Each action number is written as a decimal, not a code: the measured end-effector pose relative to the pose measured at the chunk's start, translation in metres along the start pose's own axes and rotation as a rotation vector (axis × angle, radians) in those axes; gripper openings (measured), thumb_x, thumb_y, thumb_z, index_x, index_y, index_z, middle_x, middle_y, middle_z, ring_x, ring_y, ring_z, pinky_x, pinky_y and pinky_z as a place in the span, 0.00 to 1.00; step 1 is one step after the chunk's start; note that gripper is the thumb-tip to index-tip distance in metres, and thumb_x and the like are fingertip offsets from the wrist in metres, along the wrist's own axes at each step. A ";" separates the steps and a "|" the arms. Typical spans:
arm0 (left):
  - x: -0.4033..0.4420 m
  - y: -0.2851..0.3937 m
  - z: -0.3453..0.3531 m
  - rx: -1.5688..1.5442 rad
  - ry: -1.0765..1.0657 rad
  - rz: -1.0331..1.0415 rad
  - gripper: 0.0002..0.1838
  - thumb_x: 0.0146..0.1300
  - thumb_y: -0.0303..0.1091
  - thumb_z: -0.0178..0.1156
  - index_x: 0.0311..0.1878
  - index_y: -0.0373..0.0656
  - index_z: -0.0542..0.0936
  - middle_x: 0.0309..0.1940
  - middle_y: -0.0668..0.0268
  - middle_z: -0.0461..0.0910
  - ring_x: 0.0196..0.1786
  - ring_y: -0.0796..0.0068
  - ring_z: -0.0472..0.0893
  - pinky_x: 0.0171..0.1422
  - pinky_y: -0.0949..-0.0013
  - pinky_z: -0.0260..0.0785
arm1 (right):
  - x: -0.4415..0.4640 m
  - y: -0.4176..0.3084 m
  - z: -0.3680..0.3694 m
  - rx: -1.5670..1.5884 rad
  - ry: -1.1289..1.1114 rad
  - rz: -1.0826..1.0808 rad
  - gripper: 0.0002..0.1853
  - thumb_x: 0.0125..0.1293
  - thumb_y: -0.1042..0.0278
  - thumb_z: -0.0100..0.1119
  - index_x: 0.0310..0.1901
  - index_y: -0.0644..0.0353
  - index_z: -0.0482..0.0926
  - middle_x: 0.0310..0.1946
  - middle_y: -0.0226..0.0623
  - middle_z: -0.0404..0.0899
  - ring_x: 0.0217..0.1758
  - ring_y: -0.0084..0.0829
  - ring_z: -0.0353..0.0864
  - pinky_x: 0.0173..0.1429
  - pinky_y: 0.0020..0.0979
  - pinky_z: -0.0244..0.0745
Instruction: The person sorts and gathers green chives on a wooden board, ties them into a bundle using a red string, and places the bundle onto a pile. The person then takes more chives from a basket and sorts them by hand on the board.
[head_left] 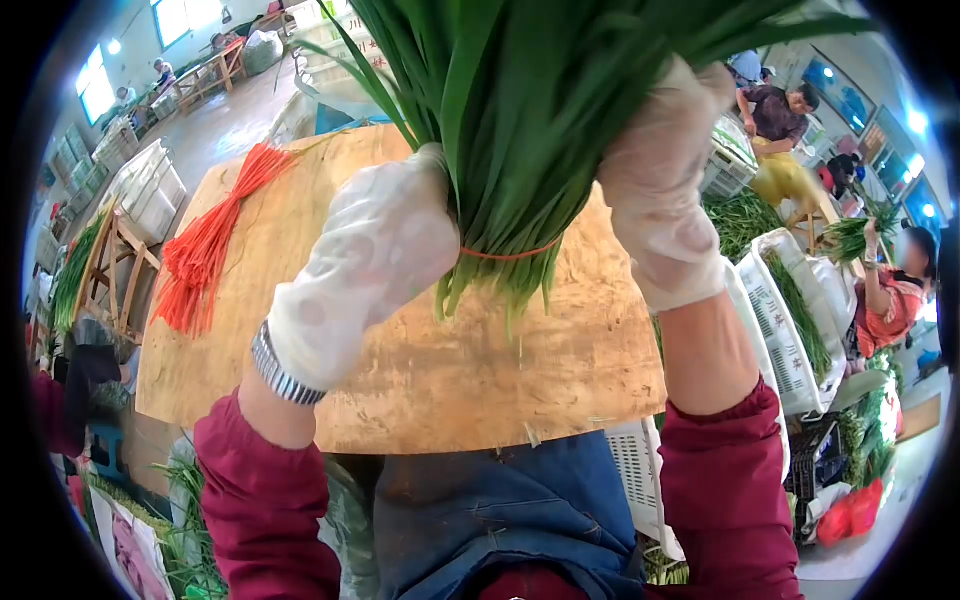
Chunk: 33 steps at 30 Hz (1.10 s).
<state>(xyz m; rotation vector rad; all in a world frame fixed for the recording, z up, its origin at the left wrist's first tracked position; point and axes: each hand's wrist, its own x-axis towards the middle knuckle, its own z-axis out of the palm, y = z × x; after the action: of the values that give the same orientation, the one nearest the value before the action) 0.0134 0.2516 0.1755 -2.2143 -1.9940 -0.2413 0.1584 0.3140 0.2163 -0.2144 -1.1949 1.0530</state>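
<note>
A thick bunch of garlic chives (510,150) stands upright above the wooden tabletop (430,390), cut ends down. An orange-red tie (512,256) runs around its lower stems. My left hand (375,255), in a white glove, is closed at the bunch's left side beside the tie. From the right, my gloved right hand (665,190) grips the bunch higher up among the leaves; its fingertips are partly hidden by the green blades. Left of my hands, a pile of orange-red ties (215,250) lies spread on the tabletop.
White crates (785,320) with greens stand to the right, another crate (640,480) below the table edge. Two people work at the right: one in dark clothes (775,115), one in an orange top (885,310). A wooden rack (115,265) with greens stands left.
</note>
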 end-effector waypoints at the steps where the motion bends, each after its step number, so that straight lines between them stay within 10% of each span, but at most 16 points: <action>1: 0.007 0.001 0.003 -0.176 0.021 -0.097 0.10 0.57 0.26 0.52 0.43 0.38 0.76 0.32 0.52 0.80 0.37 0.55 0.79 0.40 0.61 0.71 | 0.001 0.001 0.004 0.030 0.106 0.003 0.06 0.57 0.72 0.59 0.32 0.65 0.80 0.25 0.32 0.78 0.25 0.24 0.77 0.31 0.27 0.75; 4: 0.012 -0.011 0.071 -0.278 0.092 -0.046 0.07 0.55 0.28 0.52 0.37 0.36 0.73 0.24 0.48 0.77 0.32 0.46 0.78 0.37 0.54 0.69 | -0.011 0.013 0.013 0.292 0.418 0.167 0.05 0.55 0.73 0.60 0.31 0.66 0.80 0.24 0.27 0.79 0.27 0.20 0.77 0.31 0.23 0.72; 7: 0.012 -0.011 0.045 -0.324 0.065 0.069 0.07 0.55 0.27 0.53 0.36 0.37 0.73 0.27 0.49 0.77 0.33 0.46 0.77 0.38 0.54 0.70 | -0.013 0.041 -0.015 0.060 0.027 -0.136 0.06 0.55 0.73 0.61 0.33 0.66 0.80 0.26 0.26 0.78 0.28 0.19 0.75 0.32 0.23 0.70; 10: -0.004 -0.024 0.060 -0.524 0.243 0.252 0.06 0.53 0.26 0.54 0.36 0.38 0.73 0.31 0.50 0.76 0.36 0.47 0.77 0.39 0.56 0.70 | -0.011 0.020 -0.019 -0.063 -0.032 0.071 0.07 0.54 0.73 0.61 0.34 0.66 0.80 0.27 0.26 0.78 0.28 0.18 0.73 0.32 0.23 0.69; 13: 0.000 -0.021 0.079 -0.324 0.182 0.035 0.10 0.54 0.28 0.57 0.41 0.38 0.76 0.33 0.54 0.80 0.37 0.55 0.79 0.40 0.61 0.70 | -0.021 0.057 -0.036 -0.024 0.081 -0.168 0.06 0.54 0.77 0.57 0.35 0.66 0.79 0.29 0.29 0.79 0.29 0.19 0.75 0.33 0.23 0.70; 17: -0.001 -0.022 0.096 -0.404 0.331 0.165 0.11 0.55 0.26 0.55 0.42 0.37 0.77 0.31 0.58 0.79 0.34 0.62 0.78 0.39 0.61 0.70 | 0.004 0.037 -0.018 0.173 -0.024 0.269 0.12 0.52 0.79 0.57 0.41 0.67 0.78 0.35 0.35 0.81 0.37 0.24 0.78 0.41 0.27 0.75; 25: -0.039 0.054 0.094 -1.909 0.278 -0.433 0.12 0.65 0.34 0.54 0.48 0.40 0.71 0.27 0.67 0.74 0.20 0.79 0.71 0.18 0.73 0.66 | 0.041 0.049 0.054 -0.707 -0.833 0.420 0.20 0.44 0.63 0.65 0.38 0.70 0.80 0.34 0.54 0.81 0.40 0.46 0.81 0.46 0.38 0.75; 28: -0.041 0.084 0.130 -2.258 0.374 -1.176 0.06 0.61 0.30 0.54 0.42 0.46 0.73 0.24 0.68 0.74 0.20 0.77 0.70 0.19 0.72 0.64 | -0.014 0.127 0.033 -0.896 -1.042 0.356 0.14 0.48 0.64 0.59 0.34 0.66 0.81 0.32 0.52 0.81 0.39 0.46 0.81 0.43 0.37 0.73; 33: -0.065 0.094 0.144 -2.235 0.206 -0.856 0.05 0.63 0.27 0.47 0.40 0.40 0.71 0.25 0.66 0.71 0.20 0.74 0.68 0.22 0.72 0.65 | -0.043 0.105 -0.013 -0.887 -0.716 0.396 0.19 0.52 0.61 0.57 0.39 0.70 0.77 0.34 0.57 0.78 0.44 0.52 0.77 0.50 0.40 0.71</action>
<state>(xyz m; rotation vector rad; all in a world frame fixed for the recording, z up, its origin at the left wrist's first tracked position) 0.1023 0.2101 0.0200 -0.5728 -2.2247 -3.7476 0.1120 0.3418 0.1161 -0.8367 -2.3071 0.8841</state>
